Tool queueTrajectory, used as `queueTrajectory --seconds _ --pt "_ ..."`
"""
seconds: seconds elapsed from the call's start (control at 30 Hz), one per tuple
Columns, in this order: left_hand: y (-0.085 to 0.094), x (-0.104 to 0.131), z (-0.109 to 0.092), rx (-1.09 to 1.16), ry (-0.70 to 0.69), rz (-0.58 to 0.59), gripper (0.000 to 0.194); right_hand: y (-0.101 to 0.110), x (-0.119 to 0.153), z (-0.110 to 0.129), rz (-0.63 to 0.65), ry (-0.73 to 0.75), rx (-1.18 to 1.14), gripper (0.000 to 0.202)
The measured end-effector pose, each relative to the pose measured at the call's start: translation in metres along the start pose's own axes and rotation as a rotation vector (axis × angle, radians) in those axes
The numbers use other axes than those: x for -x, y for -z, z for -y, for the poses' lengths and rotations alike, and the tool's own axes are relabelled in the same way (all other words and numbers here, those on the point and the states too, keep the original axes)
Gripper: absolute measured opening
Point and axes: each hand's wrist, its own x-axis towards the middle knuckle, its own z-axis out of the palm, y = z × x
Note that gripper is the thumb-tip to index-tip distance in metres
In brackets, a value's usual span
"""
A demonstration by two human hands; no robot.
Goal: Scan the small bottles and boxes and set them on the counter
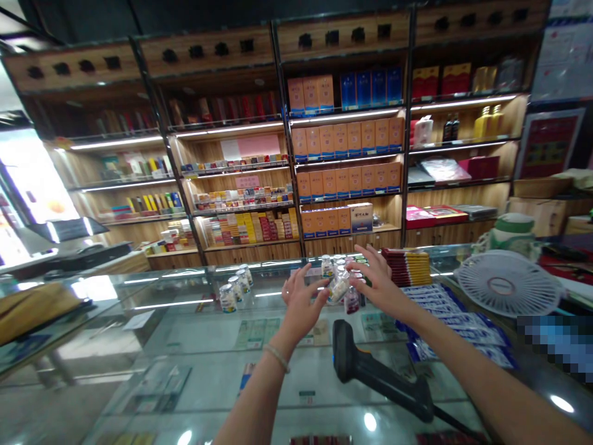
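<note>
Several small clear jars with white contents stand in a cluster on the glass counter (185, 346). One white-filled jar (339, 288) leans at a tilt between my hands. My left hand (302, 300) is at the left of that jar, fingers spread and a fingertip close to it; whether it touches I cannot tell. My right hand (376, 278) reaches over the cluster's right side with its fingers apart, near a dark red jar (351, 301). Further left, a short row of similar jars (228, 298) stands apart. A black barcode scanner (384, 374) lies in front of my hands.
Right of the cluster are stacked red-and-yellow packs (407, 267) and fanned blue-and-white packets (456, 321). A white fan (507, 283) and a green-and-white container (513, 232) stand farther right. Shelves of orange boxes (348, 180) line the back wall.
</note>
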Motion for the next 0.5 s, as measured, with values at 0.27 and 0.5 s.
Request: queueTrajectory --seconds 0.27,0.5 --pt "0.006 -0.001 -0.009 0.054 -0.007 0.083 0.022 -0.004 0.004 -0.001 -0.043 0.053 -0.005 0.036" --pt "0.015 -0.002 -0.024 0.044 0.02 -0.005 0.021 -0.007 0.008 0.0 -0.113 0.077 -0.02 0.037"
